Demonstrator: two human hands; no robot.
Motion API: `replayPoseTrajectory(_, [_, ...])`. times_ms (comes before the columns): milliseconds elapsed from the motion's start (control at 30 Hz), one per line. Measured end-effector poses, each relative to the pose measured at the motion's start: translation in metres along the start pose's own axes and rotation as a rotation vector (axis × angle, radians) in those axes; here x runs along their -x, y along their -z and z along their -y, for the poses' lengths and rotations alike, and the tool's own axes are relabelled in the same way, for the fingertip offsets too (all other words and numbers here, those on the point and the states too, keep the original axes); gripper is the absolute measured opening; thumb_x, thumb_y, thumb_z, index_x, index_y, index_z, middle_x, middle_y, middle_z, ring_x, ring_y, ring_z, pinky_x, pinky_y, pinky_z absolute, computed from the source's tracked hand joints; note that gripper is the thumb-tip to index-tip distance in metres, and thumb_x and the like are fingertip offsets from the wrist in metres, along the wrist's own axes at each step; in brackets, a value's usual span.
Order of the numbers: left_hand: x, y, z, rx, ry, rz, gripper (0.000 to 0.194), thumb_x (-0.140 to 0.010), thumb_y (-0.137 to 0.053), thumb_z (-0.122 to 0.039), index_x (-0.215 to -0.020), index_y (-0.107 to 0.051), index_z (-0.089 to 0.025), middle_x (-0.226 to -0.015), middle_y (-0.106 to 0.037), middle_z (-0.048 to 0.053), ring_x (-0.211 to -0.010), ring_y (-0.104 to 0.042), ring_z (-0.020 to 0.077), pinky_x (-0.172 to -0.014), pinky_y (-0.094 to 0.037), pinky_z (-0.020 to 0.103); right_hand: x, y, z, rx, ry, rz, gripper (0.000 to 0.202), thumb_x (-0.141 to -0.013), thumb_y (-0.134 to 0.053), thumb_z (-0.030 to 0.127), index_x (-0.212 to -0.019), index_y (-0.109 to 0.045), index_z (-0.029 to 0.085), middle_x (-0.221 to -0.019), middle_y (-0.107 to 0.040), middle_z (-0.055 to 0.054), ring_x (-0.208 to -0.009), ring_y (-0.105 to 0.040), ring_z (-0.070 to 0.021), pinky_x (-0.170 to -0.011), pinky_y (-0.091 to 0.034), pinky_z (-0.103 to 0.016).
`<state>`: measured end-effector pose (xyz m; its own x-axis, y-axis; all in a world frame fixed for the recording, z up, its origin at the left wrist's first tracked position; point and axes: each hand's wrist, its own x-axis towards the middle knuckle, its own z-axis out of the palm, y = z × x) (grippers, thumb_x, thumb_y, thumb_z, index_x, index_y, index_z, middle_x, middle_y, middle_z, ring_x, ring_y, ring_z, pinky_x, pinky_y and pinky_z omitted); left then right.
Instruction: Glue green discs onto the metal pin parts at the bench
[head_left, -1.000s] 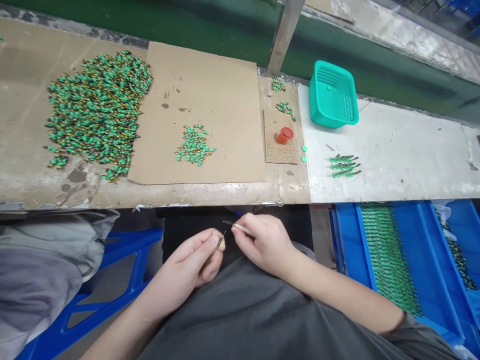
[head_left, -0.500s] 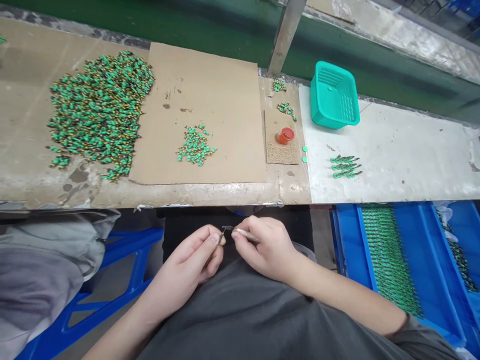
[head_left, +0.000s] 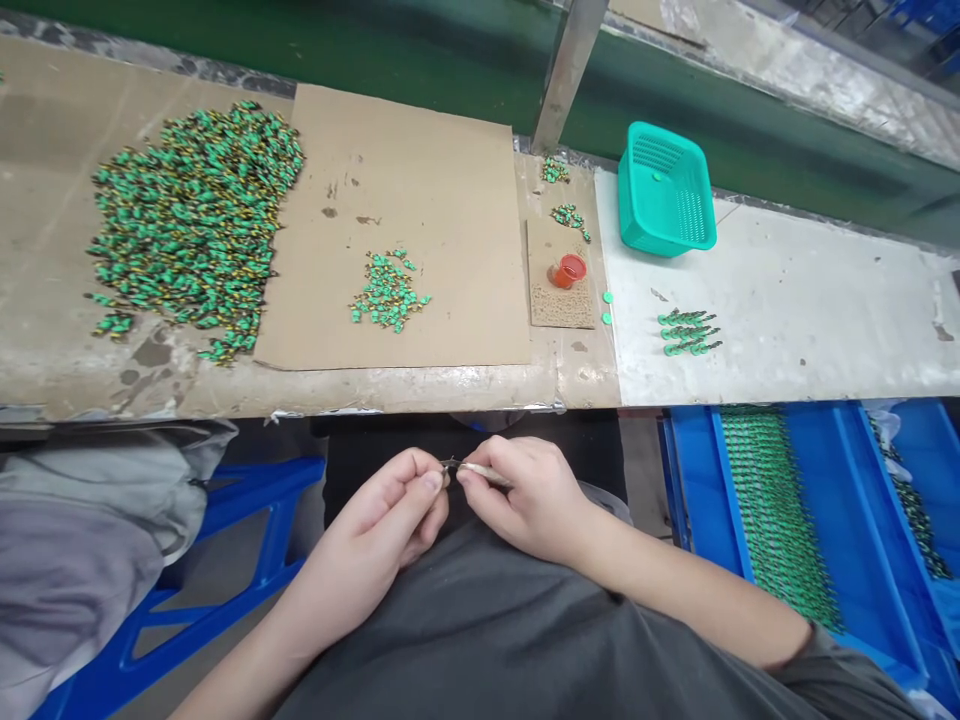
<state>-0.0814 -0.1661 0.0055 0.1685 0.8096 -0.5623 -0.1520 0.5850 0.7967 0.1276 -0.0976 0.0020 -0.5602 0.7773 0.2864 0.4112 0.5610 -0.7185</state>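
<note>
Just below the table's front edge, my left hand (head_left: 394,515) pinches a small piece between thumb and fingertips. Most of that piece is hidden, so its kind does not show. My right hand (head_left: 536,500) is closed round a thin tool with a pale handle (head_left: 487,473), held like a pen. The tool's slim dark tip (head_left: 452,463) reaches the left fingertips. Whether it touches the small piece is too fine to make out.
Small green, yellow and dark pieces form a big heap (head_left: 195,220) and a smaller pile (head_left: 388,292) on cardboard (head_left: 450,200). Further right are a red cup (head_left: 568,271), a green basket (head_left: 667,235) and rows of green pieces (head_left: 686,332). Blue trays (head_left: 862,540) stand lower right; another person's clothing (head_left: 90,560) shows left.
My right hand has shifted slightly left, bringing the tool's tip closer to the left fingertips. The left hand keeps its pinch; the table's things stay put.
</note>
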Motion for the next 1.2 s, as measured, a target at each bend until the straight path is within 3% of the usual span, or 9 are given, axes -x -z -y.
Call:
replayPoseTrajectory(167, [0.0004, -0.0011, -0.0007, -0.006, 0.019, 0.001, 0.062, -0.100, -0.069, -0.086, -0.094, -0.058, -0.025, -0.064, -0.051, -0.007, -0.053, -0.033, 0.0096, -0.049, -0.030, 0.023, 0.0006, -0.0001, -0.0024, 0.041, -0.058, -0.064, 0.020, -0.115, -0.064, 0.027, -0.095, -0.066, 0.025, -0.077, -0.078, 0.001, -0.065, -0.073, -0.0149, -0.067, -0.052, -0.028])
replayPoseTrajectory(267, [0.0000, -0.0002, -0.0001, -0.001, 0.011, 0.003, 0.062, -0.101, -0.069, -0.085, -0.092, -0.057, -0.025, -0.065, -0.051, -0.007, -0.054, -0.034, 0.0093, -0.049, -0.030, 0.023, 0.0004, -0.0006, -0.0028, -0.027, 0.008, -0.021, 0.020, -0.115, -0.067, 0.029, -0.095, -0.067, 0.025, -0.079, -0.080, 0.001, -0.066, -0.074, -0.0144, -0.069, -0.053, -0.027])
replayPoseTrajectory(467, [-0.0025, 0.0011, 0.0023, 0.027, 0.024, 0.010, 0.061, -0.099, -0.072, -0.085, -0.097, -0.058, -0.025, -0.065, -0.050, -0.008, -0.053, -0.032, 0.0087, -0.047, -0.027, 0.021, 0.0006, -0.0002, -0.0028, 0.029, -0.056, -0.065, 0.020, -0.114, -0.065, 0.026, -0.094, -0.067, 0.024, -0.075, -0.077, 0.001, -0.064, -0.072, -0.0145, -0.066, -0.051, -0.027])
replayPoseTrajectory(600, [-0.0025, 0.0002, 0.0028, 0.063, 0.032, 0.008, 0.064, -0.096, -0.077, -0.086, -0.097, -0.055, -0.026, -0.067, -0.048, -0.009, -0.055, -0.031, 0.0082, -0.047, -0.026, 0.020, 0.0021, -0.0008, -0.0003, -0.030, -0.001, -0.006, 0.020, -0.114, -0.067, 0.029, -0.095, -0.066, 0.025, -0.078, -0.080, 0.002, -0.065, -0.073, -0.0141, -0.067, -0.052, -0.027])
replayPoseTrajectory(833, [0.0004, -0.0023, 0.0030, -0.001, 0.013, -0.022, 0.064, -0.097, -0.073, -0.088, -0.097, -0.056, -0.026, -0.067, -0.046, -0.009, -0.057, -0.031, 0.0091, -0.049, -0.029, 0.021, 0.0031, -0.0012, -0.0030, 0.092, -0.082, -0.061, 0.022, -0.114, -0.063, 0.027, -0.093, -0.065, 0.025, -0.075, -0.076, 0.001, -0.063, -0.072, -0.0161, -0.065, -0.050, -0.030])
replayPoseTrajectory(1000, [-0.0005, -0.0017, 0.0040, 0.007, -0.001, -0.020, 0.063, -0.098, -0.074, -0.086, -0.097, -0.056, -0.026, -0.067, -0.045, -0.009, -0.056, -0.031, 0.0091, -0.048, -0.027, 0.021, 0.0027, -0.0003, -0.0008, -0.006, 0.018, -0.019, 0.021, -0.115, -0.066, 0.029, -0.094, -0.066, 0.025, -0.079, -0.081, 0.001, -0.067, -0.075, -0.0148, -0.069, -0.054, -0.028])
replayPoseTrajectory(1200, [0.0001, -0.0035, 0.0009, -0.052, -0.014, -0.024, 0.061, -0.103, -0.067, -0.084, -0.090, -0.058, -0.025, -0.066, -0.051, -0.006, -0.055, -0.037, 0.0102, -0.050, -0.032, 0.022, 0.0030, 0.0015, -0.0029, 0.005, -0.040, -0.063, 0.020, -0.115, -0.065, 0.029, -0.096, -0.068, 0.024, -0.078, -0.079, 0.000, -0.066, -0.074, -0.0153, -0.068, -0.053, -0.028])
